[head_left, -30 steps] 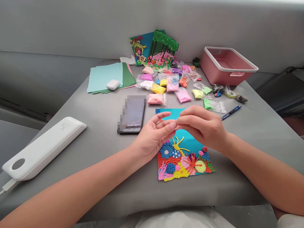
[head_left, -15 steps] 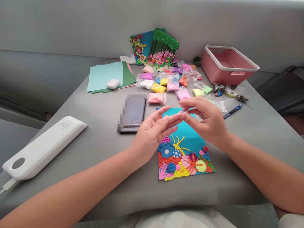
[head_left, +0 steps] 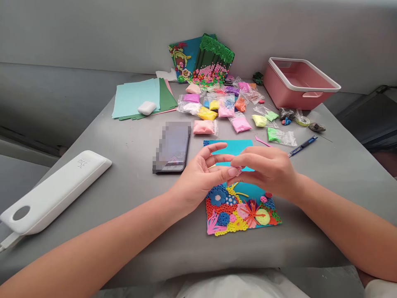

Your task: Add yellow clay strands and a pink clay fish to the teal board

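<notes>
Both L fingers [head_left: 218, 178] & R fingers [head_left: 256, 160] pinch sm. pink bit [head_left: 238, 170], other L ones spread.

Forearms, two, bare. Left forearm [head_left: 118, 242]: enters from the lower left, slanting up toward the middle. Right forearm [head_left: 344, 225]: enters from the right edge, slanting up and inward. Wrists, two: left wrist [head_left: 172, 200] near straight; right wrist [head_left: 299, 184] slightly bent. Left hand [head_left: 200, 178]: fingers reaching rightward, spread apart, uppermost one clear of the others; thumb outstretched. Right hand [head_left: 271, 167]: back uppermost, fingers curved leftward, thumb underneath. Hands raised, meeting at the fingertips; some tips hidden by overlap.
</notes>
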Demonstrator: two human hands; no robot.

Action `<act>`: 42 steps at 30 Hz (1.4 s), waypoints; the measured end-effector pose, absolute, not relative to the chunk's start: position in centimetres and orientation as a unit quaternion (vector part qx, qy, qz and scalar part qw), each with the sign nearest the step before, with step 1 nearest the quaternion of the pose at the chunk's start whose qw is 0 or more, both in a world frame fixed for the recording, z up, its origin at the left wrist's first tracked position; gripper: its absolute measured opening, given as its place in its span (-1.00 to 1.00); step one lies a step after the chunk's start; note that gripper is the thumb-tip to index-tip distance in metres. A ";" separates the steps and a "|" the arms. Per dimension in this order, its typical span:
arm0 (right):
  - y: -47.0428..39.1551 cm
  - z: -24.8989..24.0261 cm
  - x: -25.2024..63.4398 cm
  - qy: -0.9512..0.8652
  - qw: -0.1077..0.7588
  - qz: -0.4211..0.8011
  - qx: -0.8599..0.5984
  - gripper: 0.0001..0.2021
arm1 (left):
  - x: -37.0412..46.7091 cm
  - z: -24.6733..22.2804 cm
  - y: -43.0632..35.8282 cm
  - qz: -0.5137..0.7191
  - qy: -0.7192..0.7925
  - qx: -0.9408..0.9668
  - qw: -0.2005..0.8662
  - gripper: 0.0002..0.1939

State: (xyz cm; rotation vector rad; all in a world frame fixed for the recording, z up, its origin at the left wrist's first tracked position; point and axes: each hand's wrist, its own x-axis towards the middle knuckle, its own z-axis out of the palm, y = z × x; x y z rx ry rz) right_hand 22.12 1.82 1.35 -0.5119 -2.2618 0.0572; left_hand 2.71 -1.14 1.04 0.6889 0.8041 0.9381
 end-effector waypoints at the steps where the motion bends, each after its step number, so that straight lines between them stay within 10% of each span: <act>1: 1.7 1.4 22.1 -0.894 0.402 0.012 -0.200 -0.88 | 2.7 1.0 -1.1 0.436 0.367 0.314 0.760 -0.33; 18: 1.2 2.7 22.0 -0.776 0.468 0.277 -0.320 -0.70 | 2.9 1.9 -0.6 0.512 0.388 0.228 0.732 -0.80; 42: 1.0 2.5 21.6 -0.743 0.466 0.355 -0.322 -0.90 | 2.9 2.1 -0.8 0.495 0.369 0.216 0.757 -0.81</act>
